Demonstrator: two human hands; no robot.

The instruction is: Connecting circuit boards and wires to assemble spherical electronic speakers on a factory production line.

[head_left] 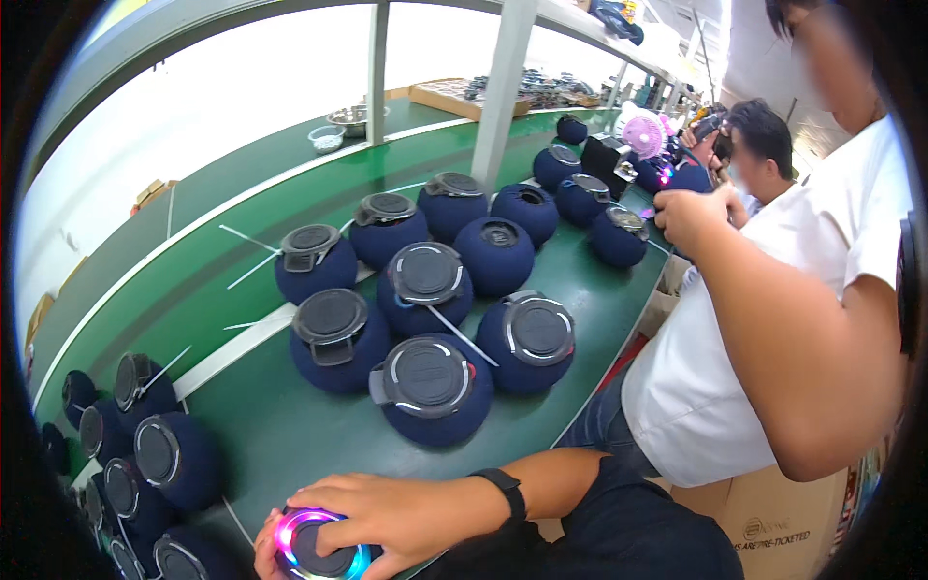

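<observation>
One lit speaker (305, 543): seen at the lower left of the frame, its ring glowing pink, purple and blue.
Grip: the lit speaker is clasped by the curled fingers of the right hand (391, 515), one finger being laid over its dark centre; whether the fingertips at its left edge belong to the left hand cannot be told.
Green bench (261, 430): crossed by pale lines; round navy speakers (498, 256) are gathered mid-frame, and a second group (159, 454) is crowded at the lower left.
Upper frame: a grey post (503, 106) is set near the centre, with a cardboard tray (440, 101) and a metal bowl (353, 118) placed behind it.
Right side: a white shirt (710, 401) is worn by a co-worker; a carton (773, 517) is seen below.
Right forearm: stretched leftward, circled by a black wristband (507, 493), the back of the hand turned up.
</observation>
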